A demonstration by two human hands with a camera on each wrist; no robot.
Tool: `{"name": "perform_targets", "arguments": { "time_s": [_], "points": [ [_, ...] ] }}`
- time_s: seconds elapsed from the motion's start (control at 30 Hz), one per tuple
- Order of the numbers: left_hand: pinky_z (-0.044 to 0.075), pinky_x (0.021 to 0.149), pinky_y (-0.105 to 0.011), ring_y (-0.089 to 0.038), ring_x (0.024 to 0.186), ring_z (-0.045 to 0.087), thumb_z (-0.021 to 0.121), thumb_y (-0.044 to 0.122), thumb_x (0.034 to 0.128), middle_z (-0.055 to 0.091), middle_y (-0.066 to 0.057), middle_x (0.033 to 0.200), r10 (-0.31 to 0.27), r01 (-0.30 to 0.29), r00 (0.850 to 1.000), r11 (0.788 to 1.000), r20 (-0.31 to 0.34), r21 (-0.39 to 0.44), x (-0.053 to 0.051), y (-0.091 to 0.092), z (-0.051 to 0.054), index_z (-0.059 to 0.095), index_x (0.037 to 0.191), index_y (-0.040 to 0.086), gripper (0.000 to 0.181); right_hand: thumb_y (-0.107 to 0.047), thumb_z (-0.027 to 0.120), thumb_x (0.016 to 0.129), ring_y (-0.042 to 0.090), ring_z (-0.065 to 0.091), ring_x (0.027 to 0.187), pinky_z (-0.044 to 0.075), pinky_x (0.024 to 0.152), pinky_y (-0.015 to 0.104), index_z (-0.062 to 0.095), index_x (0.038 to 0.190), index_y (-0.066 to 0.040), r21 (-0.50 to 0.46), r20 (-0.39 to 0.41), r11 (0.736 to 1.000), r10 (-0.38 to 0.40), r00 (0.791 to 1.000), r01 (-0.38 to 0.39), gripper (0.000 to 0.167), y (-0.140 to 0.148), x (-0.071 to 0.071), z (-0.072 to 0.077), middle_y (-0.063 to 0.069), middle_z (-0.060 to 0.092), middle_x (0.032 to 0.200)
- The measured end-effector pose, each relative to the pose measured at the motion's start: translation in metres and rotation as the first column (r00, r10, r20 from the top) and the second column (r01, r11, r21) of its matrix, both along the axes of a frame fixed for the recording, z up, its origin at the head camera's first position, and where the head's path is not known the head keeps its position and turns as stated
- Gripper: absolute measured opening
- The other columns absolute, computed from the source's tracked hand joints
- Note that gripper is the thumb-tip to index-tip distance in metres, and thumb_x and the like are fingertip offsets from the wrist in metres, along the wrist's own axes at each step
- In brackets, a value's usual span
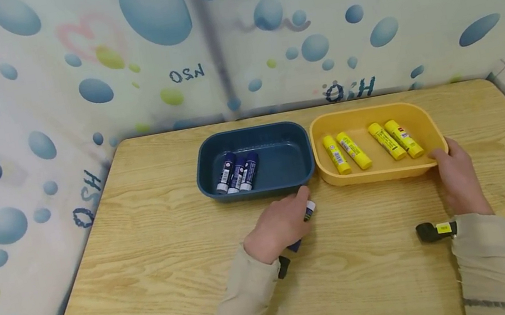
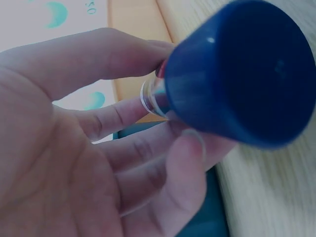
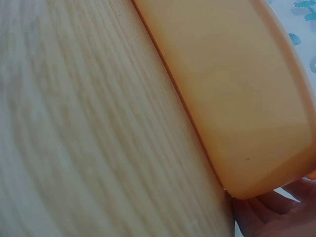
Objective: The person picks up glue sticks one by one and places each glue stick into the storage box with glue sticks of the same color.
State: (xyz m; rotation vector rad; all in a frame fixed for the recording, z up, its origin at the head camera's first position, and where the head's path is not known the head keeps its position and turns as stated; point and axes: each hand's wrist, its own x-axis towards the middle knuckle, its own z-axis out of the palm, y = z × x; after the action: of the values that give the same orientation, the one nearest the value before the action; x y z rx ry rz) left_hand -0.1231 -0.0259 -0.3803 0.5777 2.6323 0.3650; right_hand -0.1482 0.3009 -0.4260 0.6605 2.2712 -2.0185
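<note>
My left hand pinches a glue stick just in front of the blue tray, low over the table. Its large blue cap faces the left wrist camera; the head view shows the white end past my fingers. Three dark blue glue sticks lie side by side in the left part of the blue tray. At the front right corner of the yellow tray, my right hand grips the rim, thumb on top and fingers outside. Several yellow glue sticks lie in it in two pairs.
Both trays stand side by side near the back edge of the wooden table. A wall with blue and green drop patterns rises right behind it. Black straps with small devices sit at the wrists.
</note>
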Motion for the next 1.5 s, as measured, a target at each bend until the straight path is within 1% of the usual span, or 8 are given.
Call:
{"name": "perform_targets", "arguments": {
  "time_s": [0.1,0.3,0.5,0.67,0.77,0.9,1.23,1.5],
  "points": [
    [0.041,0.051,-0.022,-0.012,0.064,0.051,0.062,0.023,0.0833,0.051,0.003,0.083,-0.002,0.002,1.0,1.0,0.006,0.023,0.001,-0.001,0.002,0.037,0.119,0.016,0.044,-0.023,0.034,0.095,0.013,0.027,0.12,0.024,0.103,0.025,0.013,0.144,-0.019,0.013,0.003,1.0,0.005,1.0,-0.005,0.054,0.0,0.001,0.001,0.001,0.018,0.144],
    [0.043,0.051,-0.021,-0.012,0.062,0.052,0.061,0.023,0.0837,0.052,0.003,0.086,0.01,-0.013,1.0,0.993,0.03,0.121,-0.001,-0.005,0.011,0.038,0.117,0.018,0.041,-0.019,0.036,0.094,0.016,0.029,0.119,0.028,0.098,0.021,0.017,0.143,-0.017,-0.054,-0.029,0.999,-0.004,1.0,0.003,0.053,0.002,0.002,0.001,0.004,0.02,0.141],
    [0.043,0.05,-0.023,-0.01,0.057,0.052,0.06,0.021,0.0831,0.054,0.003,0.086,0.003,-0.019,0.998,0.962,0.058,0.273,-0.007,-0.023,0.023,0.037,0.116,0.021,0.041,-0.021,0.036,0.094,0.015,0.03,0.117,0.03,0.097,0.02,0.016,0.143,-0.019,-0.054,-0.023,0.999,-0.009,1.0,0.008,0.053,0.003,0.001,0.001,0.003,0.02,0.141],
    [0.041,0.05,-0.025,-0.012,0.055,0.049,0.06,0.023,0.0835,0.055,0.003,0.088,0.019,-0.034,0.999,0.941,0.048,0.336,-0.009,-0.034,0.032,0.037,0.115,0.022,0.039,-0.019,0.036,0.094,0.015,0.033,0.113,0.034,0.092,0.018,0.019,0.143,-0.017,-0.059,-0.045,0.998,-0.006,0.999,0.004,0.052,0.002,-0.001,0.0,0.005,0.023,0.138],
    [0.043,0.052,-0.025,-0.011,0.056,0.051,0.061,0.025,0.0844,0.056,0.003,0.09,0.02,-0.033,0.999,0.94,0.041,0.341,-0.01,-0.038,0.036,0.036,0.115,0.021,0.04,-0.019,0.036,0.094,0.015,0.033,0.115,0.034,0.093,0.019,0.018,0.143,-0.016,-0.068,-0.045,0.998,-0.004,0.999,0.001,0.052,0.001,-0.001,0.0,0.005,0.022,0.139],
    [0.045,0.053,-0.024,-0.011,0.058,0.053,0.06,0.028,0.0855,0.055,0.003,0.093,0.018,-0.016,1.0,0.945,-0.003,0.327,-0.014,-0.04,0.042,0.035,0.117,0.02,0.041,-0.02,0.035,0.094,0.015,0.031,0.118,0.032,0.096,0.02,0.018,0.143,-0.018,-0.092,-0.04,0.996,-0.02,0.999,0.016,0.052,0.002,0.0,-0.001,0.004,0.021,0.14],
    [0.047,0.054,-0.024,-0.01,0.06,0.057,0.06,0.028,0.0857,0.056,0.001,0.102,0.117,-0.104,0.993,0.937,-0.019,0.335,-0.023,-0.047,0.068,0.032,0.116,0.021,0.042,-0.017,0.035,0.094,0.016,0.03,0.118,0.029,0.099,0.022,0.016,0.143,-0.016,-0.11,-0.037,0.994,-0.017,0.999,0.013,0.053,-0.001,0.001,0.0,0.005,0.02,0.141],
    [0.047,0.053,-0.025,-0.009,0.062,0.058,0.06,0.028,0.0853,0.053,0.003,0.1,0.13,-0.119,0.991,0.943,-0.015,0.312,-0.031,-0.052,0.082,0.032,0.117,0.022,0.043,-0.019,0.035,0.094,0.015,0.029,0.118,0.029,0.099,0.021,0.017,0.143,-0.019,-0.121,-0.031,0.992,-0.03,0.999,0.026,0.052,0.0,0.001,0.001,0.003,0.02,0.14]
  ]
}}
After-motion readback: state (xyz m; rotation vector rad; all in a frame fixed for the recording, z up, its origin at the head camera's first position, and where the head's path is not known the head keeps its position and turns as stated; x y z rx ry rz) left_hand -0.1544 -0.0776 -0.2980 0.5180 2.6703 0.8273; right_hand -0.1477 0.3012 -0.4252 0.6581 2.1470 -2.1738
